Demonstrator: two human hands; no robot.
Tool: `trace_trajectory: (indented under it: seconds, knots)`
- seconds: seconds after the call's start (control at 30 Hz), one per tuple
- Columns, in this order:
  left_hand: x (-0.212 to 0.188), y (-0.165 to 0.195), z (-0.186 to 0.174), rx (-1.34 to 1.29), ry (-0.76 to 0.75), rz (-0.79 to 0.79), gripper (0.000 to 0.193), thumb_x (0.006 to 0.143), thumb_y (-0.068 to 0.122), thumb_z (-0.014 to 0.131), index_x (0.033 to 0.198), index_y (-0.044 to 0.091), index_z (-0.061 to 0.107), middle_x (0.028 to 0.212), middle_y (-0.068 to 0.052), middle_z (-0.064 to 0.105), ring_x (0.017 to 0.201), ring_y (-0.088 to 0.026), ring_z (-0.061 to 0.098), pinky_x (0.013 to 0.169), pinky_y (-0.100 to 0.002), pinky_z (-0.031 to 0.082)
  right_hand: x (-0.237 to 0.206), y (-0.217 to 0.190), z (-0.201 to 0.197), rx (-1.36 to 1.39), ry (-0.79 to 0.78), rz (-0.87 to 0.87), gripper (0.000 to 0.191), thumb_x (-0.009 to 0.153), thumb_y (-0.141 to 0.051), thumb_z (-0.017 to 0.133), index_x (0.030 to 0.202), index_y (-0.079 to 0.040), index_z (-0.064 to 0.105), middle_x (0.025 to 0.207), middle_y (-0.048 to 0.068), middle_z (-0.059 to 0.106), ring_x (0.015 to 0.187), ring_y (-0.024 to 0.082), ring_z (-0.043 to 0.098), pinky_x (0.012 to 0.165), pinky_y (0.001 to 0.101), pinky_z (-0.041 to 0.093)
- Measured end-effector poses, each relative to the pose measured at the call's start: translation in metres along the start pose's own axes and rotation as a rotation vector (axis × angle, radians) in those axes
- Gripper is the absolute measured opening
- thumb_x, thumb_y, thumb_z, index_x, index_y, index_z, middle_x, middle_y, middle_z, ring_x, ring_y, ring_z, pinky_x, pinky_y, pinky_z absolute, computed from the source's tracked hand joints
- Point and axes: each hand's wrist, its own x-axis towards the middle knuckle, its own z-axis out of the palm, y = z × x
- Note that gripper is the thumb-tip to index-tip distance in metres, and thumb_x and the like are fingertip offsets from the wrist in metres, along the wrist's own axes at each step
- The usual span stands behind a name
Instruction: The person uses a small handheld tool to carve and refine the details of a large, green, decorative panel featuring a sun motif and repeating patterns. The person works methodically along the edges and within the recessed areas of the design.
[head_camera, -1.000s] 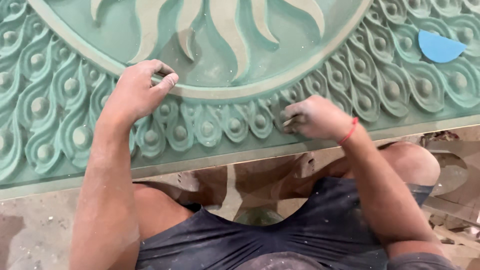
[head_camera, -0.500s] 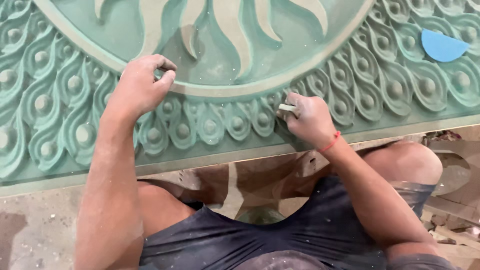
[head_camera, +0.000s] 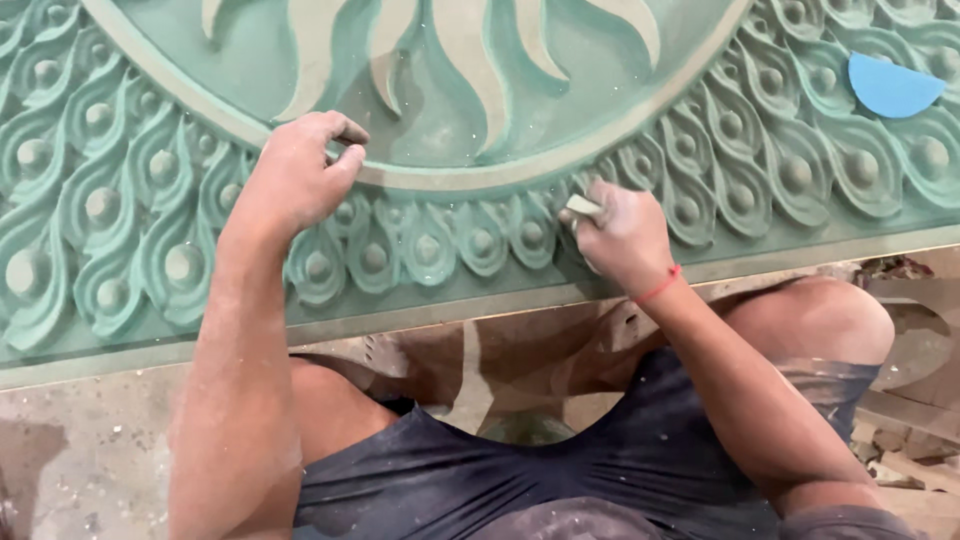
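While we lean over the green carved panel (head_camera: 130, 220):
left hand (head_camera: 295, 175): our fist curled, resting on it
right hand (head_camera: 622, 238): our fingers pinching a small pale sanding piece (head_camera: 583, 206) — pressed onto the petals

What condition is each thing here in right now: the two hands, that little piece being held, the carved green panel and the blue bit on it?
left hand: curled, resting on the panel's raised ring
right hand: dusty, closed around the pale piece
small pale piece: gripped, pressed against the carving
carved green panel: lying flat, dusty
blue piece: lying loose on the panel, untouched
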Motion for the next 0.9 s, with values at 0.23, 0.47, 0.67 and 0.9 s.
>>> trace_trajectory:
  seconds: [0.23, 0.47, 0.67, 0.9]
  knots:
    - [-0.009, 0.018, -0.003, -0.032, -0.028, -0.066, 0.024, 0.094, 0.017, 0.066, 0.112, 0.001, 0.070, 0.108, -0.018, 0.072, 0.092, -0.035, 0.069, 0.081, -0.043, 0.054, 0.000, 0.001, 0.004, -0.052, 0.054, -0.074, 0.016, 0.083, -0.015, 0.073, 0.096, -0.005, 0.069, 0.082, 0.021, 0.070, 0.079, 0.042, 0.068, 0.067, 0.0492, 0.053]
    - [-0.013, 0.034, -0.008, -0.114, -0.054, -0.062, 0.025, 0.094, 0.016, 0.066, 0.113, 0.000, 0.069, 0.109, -0.017, 0.071, 0.091, -0.030, 0.072, 0.080, -0.039, 0.056, 0.008, 0.009, 0.003, 0.024, 0.094, -0.020, 0.014, 0.085, -0.014, 0.070, 0.097, -0.007, 0.071, 0.080, 0.022, 0.069, 0.077, 0.041, 0.068, 0.066, 0.0450, 0.054]
    - [-0.014, 0.036, -0.010, -0.099, -0.058, -0.117, 0.026, 0.095, 0.016, 0.065, 0.114, 0.000, 0.069, 0.108, -0.017, 0.072, 0.090, -0.033, 0.070, 0.079, -0.041, 0.055, 0.018, 0.009, 0.006, 0.082, 0.075, -0.021, 0.008, 0.081, -0.011, 0.068, 0.083, -0.003, 0.068, 0.077, 0.022, 0.065, 0.069, 0.040, 0.065, 0.064, 0.0429, 0.052]
    - [-0.013, 0.033, -0.011, -0.066, -0.049, -0.041, 0.027, 0.094, 0.016, 0.065, 0.115, -0.001, 0.069, 0.110, -0.017, 0.072, 0.092, -0.032, 0.068, 0.079, -0.041, 0.054, 0.019, 0.012, -0.003, -0.031, 0.092, -0.003, 0.012, 0.084, -0.016, 0.073, 0.082, -0.004, 0.071, 0.075, 0.021, 0.066, 0.071, 0.042, 0.064, 0.061, 0.0443, 0.050]
